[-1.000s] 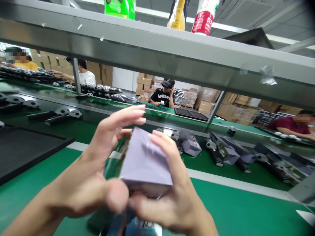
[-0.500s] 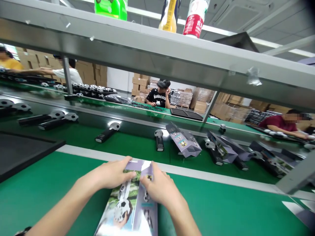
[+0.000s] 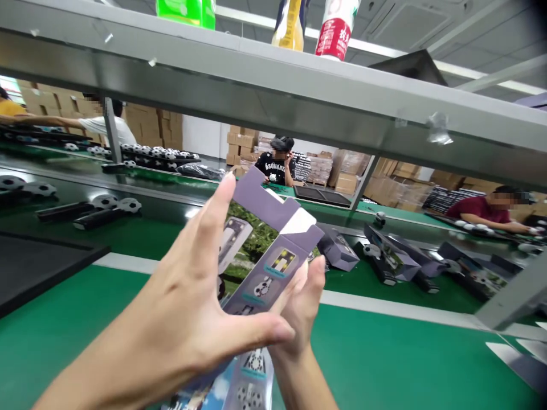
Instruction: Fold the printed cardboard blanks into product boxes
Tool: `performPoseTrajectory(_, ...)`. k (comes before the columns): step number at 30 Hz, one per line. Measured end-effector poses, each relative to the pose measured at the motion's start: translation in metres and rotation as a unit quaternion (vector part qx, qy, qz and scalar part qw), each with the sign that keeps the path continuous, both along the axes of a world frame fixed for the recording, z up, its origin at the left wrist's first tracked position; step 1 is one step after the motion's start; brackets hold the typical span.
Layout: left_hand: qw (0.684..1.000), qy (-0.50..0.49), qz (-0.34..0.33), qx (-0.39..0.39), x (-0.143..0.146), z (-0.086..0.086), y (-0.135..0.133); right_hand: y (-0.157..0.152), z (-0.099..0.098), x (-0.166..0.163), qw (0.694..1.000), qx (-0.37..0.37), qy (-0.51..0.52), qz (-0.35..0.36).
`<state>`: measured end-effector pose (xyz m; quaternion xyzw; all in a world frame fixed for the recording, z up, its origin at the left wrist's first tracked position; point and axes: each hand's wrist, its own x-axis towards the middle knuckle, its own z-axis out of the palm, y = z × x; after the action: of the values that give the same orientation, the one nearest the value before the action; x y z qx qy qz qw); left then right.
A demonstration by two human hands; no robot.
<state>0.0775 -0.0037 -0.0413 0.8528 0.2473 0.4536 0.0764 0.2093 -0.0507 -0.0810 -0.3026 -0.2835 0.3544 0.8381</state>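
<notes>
Both hands are up at chest height with a printed purple carton (image 3: 260, 250) between them, raised above the green work surface (image 3: 384, 359). The left hand (image 3: 183, 324) spreads wide across the near face, index finger stretched toward 12 o'clock along the carton's left edge and thumb lying across toward 3 o'clock, so its fingers are apart and pressed flat on the card. The right hand (image 3: 301, 302) cups the carton's right edge from behind, fingers close together and bracing it. As for progress, the carton looks erected into a sleeve, but its top flaps (image 3: 273, 208) stand unfolded and nothing can be seen inside, so filling and closing appear left to do. The print shows football artwork and small product panels; its captions are too small to read. At 2 o'clock on the conveyor belt (image 3: 141, 233) lie more purple cartons (image 3: 339, 253) and black-handled pieces with football heads (image 3: 105, 205), the latter off at 10 o'clock. A black tray (image 3: 38, 267) sits at 9 o'clock. On the shelf (image 3: 273, 91) overhead, a red-labelled bottle (image 3: 335, 28) carries characters that cannot be made out. A seated co-worker (image 3: 277, 165) at 12 o'clock wears a black shirt with white lettering, not clearly legible.
</notes>
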Motion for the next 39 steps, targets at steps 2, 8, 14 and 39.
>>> performPoseTrajectory(2,0.996,0.022,0.015,0.083,0.002,0.004,-0.007,-0.003,-0.003,-0.009,0.994,0.08,0.028,0.067)
performPoseTrajectory(8,0.986,0.012,-0.124,0.114,0.01,0.006,-0.014,-0.009,-0.009,-0.018,0.992,0.109,0.005,0.062)
performPoseTrajectory(14,0.981,-0.002,-0.169,0.099,-0.001,0.007,-0.006,-0.02,-0.006,-0.012,0.986,0.108,-0.044,0.119)
performPoseTrajectory(39,0.953,-0.057,-0.296,-0.039,-0.02,0.014,-0.006,-0.051,0.024,0.011,0.919,0.021,-0.388,0.06)
